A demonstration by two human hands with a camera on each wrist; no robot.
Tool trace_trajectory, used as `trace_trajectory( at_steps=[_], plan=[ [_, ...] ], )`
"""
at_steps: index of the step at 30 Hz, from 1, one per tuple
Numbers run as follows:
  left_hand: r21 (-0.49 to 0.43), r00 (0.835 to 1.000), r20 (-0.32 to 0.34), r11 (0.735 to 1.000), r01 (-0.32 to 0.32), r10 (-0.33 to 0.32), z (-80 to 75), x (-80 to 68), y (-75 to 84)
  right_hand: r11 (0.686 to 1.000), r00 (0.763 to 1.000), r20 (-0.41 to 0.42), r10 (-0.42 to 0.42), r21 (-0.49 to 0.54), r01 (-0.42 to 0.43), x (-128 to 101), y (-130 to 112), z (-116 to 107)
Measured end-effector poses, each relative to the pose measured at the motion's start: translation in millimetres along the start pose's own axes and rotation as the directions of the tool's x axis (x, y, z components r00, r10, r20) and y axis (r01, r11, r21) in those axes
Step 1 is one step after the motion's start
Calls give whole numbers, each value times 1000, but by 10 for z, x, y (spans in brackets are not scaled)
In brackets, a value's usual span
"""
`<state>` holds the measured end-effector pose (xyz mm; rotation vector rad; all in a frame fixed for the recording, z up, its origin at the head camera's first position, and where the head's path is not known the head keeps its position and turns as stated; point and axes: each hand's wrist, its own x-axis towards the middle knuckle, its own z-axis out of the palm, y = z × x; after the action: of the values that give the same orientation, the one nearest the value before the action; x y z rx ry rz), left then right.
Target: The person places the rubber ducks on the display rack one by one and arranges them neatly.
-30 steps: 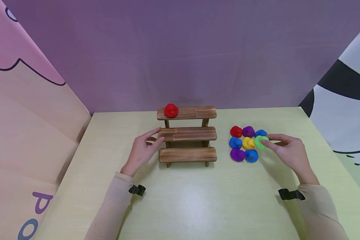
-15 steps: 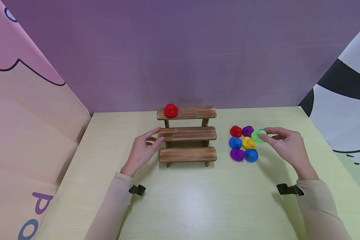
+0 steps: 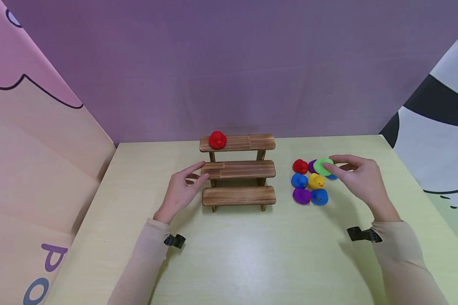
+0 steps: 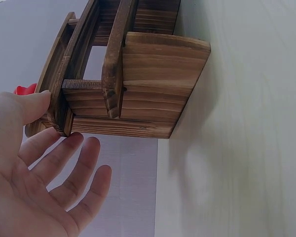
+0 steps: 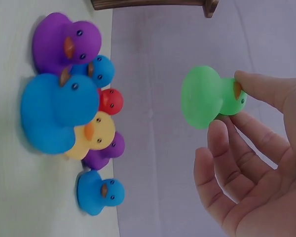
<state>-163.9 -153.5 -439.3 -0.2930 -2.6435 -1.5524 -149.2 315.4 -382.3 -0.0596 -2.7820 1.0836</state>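
My right hand (image 3: 362, 182) pinches a light green rubber duck (image 5: 202, 96) by its head between thumb and fingers, held above the other ducks. My left hand (image 3: 180, 192) grips the left end of the middle step of a three-step wooden stand (image 3: 244, 169), thumb at the front edge and index finger at the back. The other left fingers spread loosely in the left wrist view. A red duck (image 3: 217, 140) sits on the top step, toward its left end.
To the right of the stand are a red duck (image 3: 300, 166), a yellow duck (image 3: 316, 181), purple ducks such as one purple duck (image 3: 302, 196) at the front, and several blue ducks. A purple cloth (image 3: 229, 76) rises behind the table (image 3: 229, 254).
My right hand has lifted the green duck off the table, away from the group, moving it up and slightly left. The left hand and the stand have stayed in place.
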Motion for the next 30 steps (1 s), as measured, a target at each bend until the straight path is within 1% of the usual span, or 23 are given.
trace_trajectory(
  at_steps=[12, 16, 25, 30],
  plan=[
    [1, 1000, 4, 1000, 1, -1, 1, 0, -5, 999, 999, -2, -50, 17, 50, 88, -171, 71],
    [3, 1000, 3, 1000, 1, -1, -1, -3, 0, 999, 999, 11, -51, 13, 50, 123, -238, 99],
    [7, 1000, -2, 1000, -1, 1, -3, -7, 4, 996, 997, 22, -80, 34, 79, 195, -477, 175],
    [7, 1000, -6, 1000, -10, 10, 3, -4, 5, 993, 995, 23, -94, 67, 92, 242, -620, 216]
  ],
)
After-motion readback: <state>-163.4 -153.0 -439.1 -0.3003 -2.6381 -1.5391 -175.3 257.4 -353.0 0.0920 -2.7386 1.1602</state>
